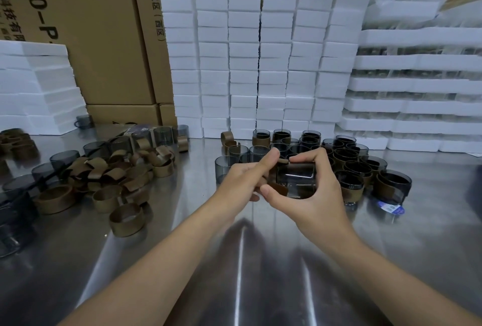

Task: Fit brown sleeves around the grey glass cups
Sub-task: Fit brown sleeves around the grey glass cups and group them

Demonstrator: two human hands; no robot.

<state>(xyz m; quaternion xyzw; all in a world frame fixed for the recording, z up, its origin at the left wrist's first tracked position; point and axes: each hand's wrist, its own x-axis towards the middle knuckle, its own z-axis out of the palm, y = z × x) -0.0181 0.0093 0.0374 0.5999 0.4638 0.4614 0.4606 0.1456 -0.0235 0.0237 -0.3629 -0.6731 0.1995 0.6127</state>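
I am wrapping a brown sleeve (278,188) around a grey glass cup (296,181).
My right hand (315,200) is gripping the cup on its side above the middle of the bench (198,234), so my left hand (245,179) is pinching the sleeve end and pulling it round. Loose sleeves (117,171) are lying toward the left edge for easy reaching.

steel table (182,260), foam stacks (260,52), cardboard boxes (99,38)

Blurred grey cups (11,224), left edge
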